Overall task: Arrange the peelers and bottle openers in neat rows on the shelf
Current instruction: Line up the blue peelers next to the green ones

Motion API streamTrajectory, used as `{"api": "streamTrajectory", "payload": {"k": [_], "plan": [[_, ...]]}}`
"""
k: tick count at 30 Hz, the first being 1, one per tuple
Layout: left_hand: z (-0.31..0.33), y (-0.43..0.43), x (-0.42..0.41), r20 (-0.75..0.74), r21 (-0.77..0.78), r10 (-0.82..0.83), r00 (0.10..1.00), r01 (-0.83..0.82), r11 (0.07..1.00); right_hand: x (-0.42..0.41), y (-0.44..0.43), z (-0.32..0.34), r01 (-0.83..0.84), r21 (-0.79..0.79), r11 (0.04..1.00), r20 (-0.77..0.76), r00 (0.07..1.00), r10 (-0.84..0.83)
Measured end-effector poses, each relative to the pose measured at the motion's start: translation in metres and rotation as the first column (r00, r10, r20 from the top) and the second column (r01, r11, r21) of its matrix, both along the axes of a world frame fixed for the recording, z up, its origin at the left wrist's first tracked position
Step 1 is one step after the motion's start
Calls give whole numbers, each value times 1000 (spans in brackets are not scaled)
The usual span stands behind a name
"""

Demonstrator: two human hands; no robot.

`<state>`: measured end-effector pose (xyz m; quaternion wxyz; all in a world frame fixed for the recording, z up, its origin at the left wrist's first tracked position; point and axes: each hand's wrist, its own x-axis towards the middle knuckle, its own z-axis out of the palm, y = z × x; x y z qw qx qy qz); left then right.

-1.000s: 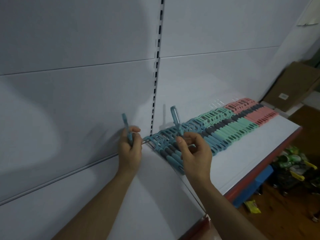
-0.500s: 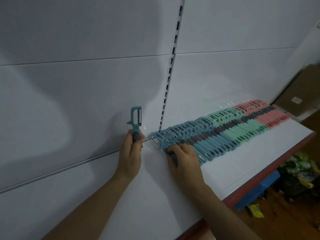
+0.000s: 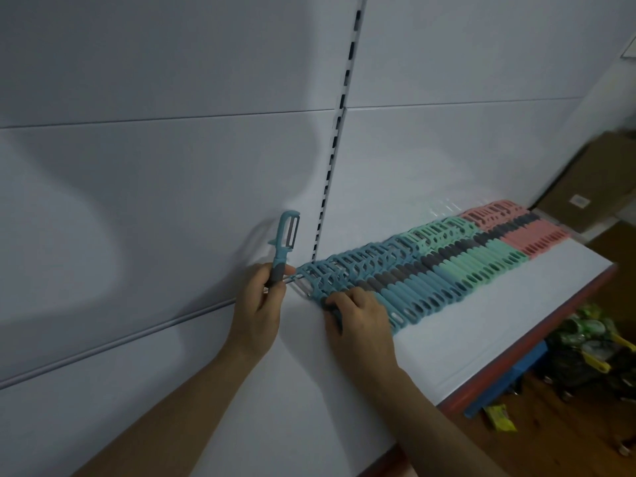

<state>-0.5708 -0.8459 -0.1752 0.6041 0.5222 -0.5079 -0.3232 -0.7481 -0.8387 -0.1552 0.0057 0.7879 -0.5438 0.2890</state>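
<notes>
A second ago the right hand (image 3: pixel 361 315) held a second peeler upright above the stock. Now it is down at the near end of the row of blue, mint-green and pink plastic peelers (image 3: pixel 447 266), fingers curled over the endmost dark grey grip; whether they pinch it or only press on it cannot be told. The left hand (image 3: pixel 258 304) has kept its place just left of the row, fingers and thumb wrapped round the grey grip of a blue plastic peeler (image 3: pixel 286 235). That peeler stands upright with its blade head near the white back panel (image 3: pixel 172 201); it was edge-on a second ago and now shows its blade. The row lies on the white shelf board (image 3: pixel 481 325), hard against the back panel, starting at the foot of the slotted metal upright (image 3: pixel 335 139) and running right. Bare board lies between the handle ends and the red front edge (image 3: pixel 526 339), and more lies left of the row under both forearms. A brown cardboard box (image 3: pixel 592 180) stands beyond the row's pink end, and green packets (image 3: pixel 585 332) lie on the floor below the edge.
</notes>
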Motion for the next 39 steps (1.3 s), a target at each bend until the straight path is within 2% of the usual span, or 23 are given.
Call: {"api": "streamTrajectory", "payload": {"k": [4,6,8,11,14,16,18,20,22,25,27,30,33,39], "plan": [[7,0,-3,29,-6,-26,999,26,1000,0,0,3,-1,-11,1000,34,999,1],[9,2,-3,42,-16,-86,995,87,996,3,2,9,-58,-8,998,226,972,58],[10,3,-2,34,-28,-200,979,201,979,9,1,19,-132,86,988,462,883,78],[9,7,-6,102,-40,-347,932,352,935,16,-6,32,-273,192,943,662,745,81],[14,8,-6,187,-34,-273,944,284,958,16,-6,35,-385,196,902,827,559,60],[20,7,3,320,-103,-128,939,169,980,12,-3,35,-360,178,916,864,503,30],[20,5,17,529,-173,25,848,78,982,4,-5,33,-283,170,944,834,552,15],[15,4,29,683,-148,88,725,19,989,-8,-6,29,-187,158,969,701,713,23],[9,6,35,715,-62,78,695,-47,997,-16,-6,25,-147,132,980,502,862,62],[5,6,33,751,-66,69,657,-29,997,-16,0,18,-140,123,982,226,968,110],[5,3,33,752,-55,50,657,-13,998,-11,4,15,-173,85,981,106,981,163],[3,2,34,737,-29,30,675,-13,999,-8,5,13,-185,1,983,54,981,185],[3,2,33,737,-29,34,675,-18,999,-4,3,8,-134,-63,989,-20,991,133],[5,3,31,718,-15,-11,696,31,999,-2,0,-3,-96,-41,994,5,995,97]]}}
